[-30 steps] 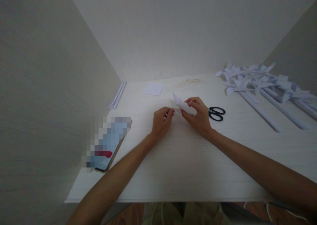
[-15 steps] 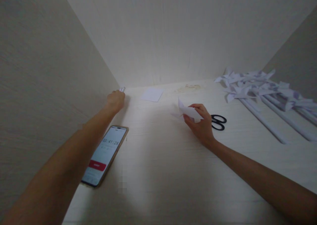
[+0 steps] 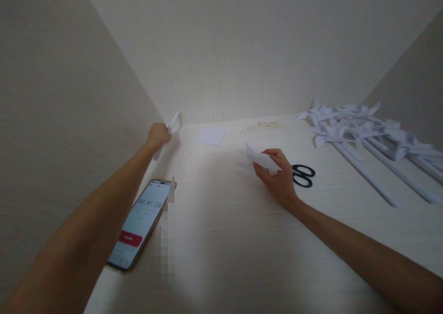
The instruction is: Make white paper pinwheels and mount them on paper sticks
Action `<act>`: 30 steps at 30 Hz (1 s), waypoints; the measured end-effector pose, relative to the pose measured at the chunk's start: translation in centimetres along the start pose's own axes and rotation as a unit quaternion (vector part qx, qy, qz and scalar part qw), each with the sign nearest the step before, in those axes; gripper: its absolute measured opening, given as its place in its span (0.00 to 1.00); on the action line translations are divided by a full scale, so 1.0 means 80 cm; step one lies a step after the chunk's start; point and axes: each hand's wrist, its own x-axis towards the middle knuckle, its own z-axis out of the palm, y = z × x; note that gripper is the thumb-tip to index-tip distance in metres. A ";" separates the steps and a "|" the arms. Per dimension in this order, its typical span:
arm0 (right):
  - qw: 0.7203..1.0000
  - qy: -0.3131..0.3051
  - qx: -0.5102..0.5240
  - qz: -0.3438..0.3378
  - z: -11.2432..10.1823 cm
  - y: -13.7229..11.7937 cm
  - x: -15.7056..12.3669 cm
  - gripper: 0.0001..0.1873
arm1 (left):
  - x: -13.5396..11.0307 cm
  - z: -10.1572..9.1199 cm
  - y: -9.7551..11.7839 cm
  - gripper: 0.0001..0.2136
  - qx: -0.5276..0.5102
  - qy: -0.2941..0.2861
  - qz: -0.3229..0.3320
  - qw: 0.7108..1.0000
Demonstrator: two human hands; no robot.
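Note:
My left hand (image 3: 158, 135) is stretched to the far left of the table, by the left wall, with its fingers closed on a white rolled paper stick (image 3: 174, 120) whose end tilts up off the table. My right hand (image 3: 278, 178) rests near the table's middle and pinches a folded white paper piece (image 3: 260, 159) held just above the surface.
A phone (image 3: 139, 223) with a running timer lies at the near left. Black scissors (image 3: 303, 175) lie just right of my right hand. A white paper square (image 3: 210, 135) sits at the back. Several paper pinwheels (image 3: 360, 128) on long sticks fill the right side.
My left hand left the folded paper, reached to the left wall and closed on a paper stick, whose end has now risen. My right hand keeps the folded paper.

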 end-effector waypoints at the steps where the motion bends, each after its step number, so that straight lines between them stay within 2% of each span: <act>1: 1.000 0.011 -0.001 -0.005 0.000 0.001 0.001 0.04 | -0.006 -0.003 0.013 0.04 -0.028 0.006 -0.008 1.000; 3: 0.999 0.043 -0.005 -0.009 0.000 0.004 0.002 0.05 | -0.029 -0.004 0.044 0.04 -0.124 -0.008 0.001 0.992; 5: 0.996 0.087 -0.008 0.005 -0.002 0.008 0.003 0.06 | -0.067 0.006 0.079 0.04 -0.239 -0.054 0.031 0.969; 6: 0.994 0.109 -0.010 0.014 -0.003 0.010 0.004 0.06 | -0.089 0.014 0.095 0.07 -0.391 -0.103 0.033 0.914; 7: 0.991 0.129 -0.013 0.019 -0.004 0.012 0.004 0.06 | -0.112 0.025 0.110 0.11 -0.513 -0.160 0.027 0.843; 9: 0.988 0.155 -0.019 0.009 -0.007 0.015 0.006 0.06 | -0.155 0.048 0.133 0.17 -0.653 -0.243 0.023 0.717; 11: 0.986 0.162 -0.022 -0.015 -0.010 0.016 0.008 0.05 | -0.187 0.071 0.147 0.20 -0.705 -0.298 -0.007 0.643; 13: 0.986 0.158 -0.024 -0.037 -0.011 0.016 0.010 0.05 | -0.205 0.090 0.154 0.19 -0.734 -0.305 -0.052 0.604; 15: 0.987 0.147 -0.025 -0.056 -0.011 0.016 0.011 0.04 | -0.209 0.102 0.155 0.11 -0.749 -0.296 -0.094 0.585; 17: 0.989 0.128 -0.027 -0.074 -0.011 0.017 0.010 0.05 | -0.208 0.110 0.154 0.07 -0.748 -0.296 -0.110 0.583; 19: 0.990 0.104 -0.028 -0.086 -0.010 0.018 0.009 0.06 | -0.208 0.115 0.153 0.08 -0.751 -0.287 -0.093 0.588; 24: 0.992 0.052 -0.037 -0.108 -0.011 0.018 0.006 0.07 | -0.219 0.126 0.152 0.06 -0.770 -0.278 -0.022 0.574; 30: 0.990 0.060 -0.064 -0.109 -0.014 0.017 0.005 0.07 | -0.224 0.130 0.152 0.06 -0.759 -0.297 0.004 0.580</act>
